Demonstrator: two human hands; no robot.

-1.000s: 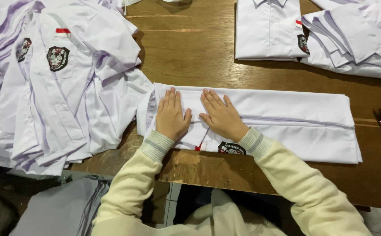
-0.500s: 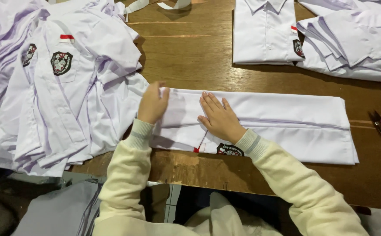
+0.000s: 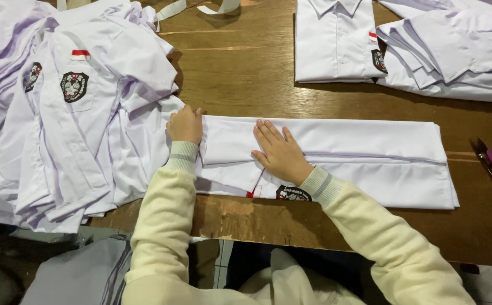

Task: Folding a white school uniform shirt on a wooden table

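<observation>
A white shirt folded into a long strip (image 3: 342, 161) lies across the wooden table (image 3: 240, 73), its near edge along the table's front rim. The left hand (image 3: 185, 125) is curled over the strip's left end, fingers closed on the cloth edge there, while the right hand (image 3: 280, 152) rests open and flat on the strip just right of that end, gripping nothing. The likely trouble is the fold slipping: if the flat hand lifts or slides while the left end is pulled, the smooth layers could shift and the crease run crooked. The loose heap of white shirts (image 3: 65, 113) touches the strip's left end and could get caught in the fold. Beyond the strip lie a folded shirt (image 3: 336, 39) and a stack of shirts (image 3: 449, 51), well apart; small snips (image 3: 490, 161) sit just right of it.
</observation>
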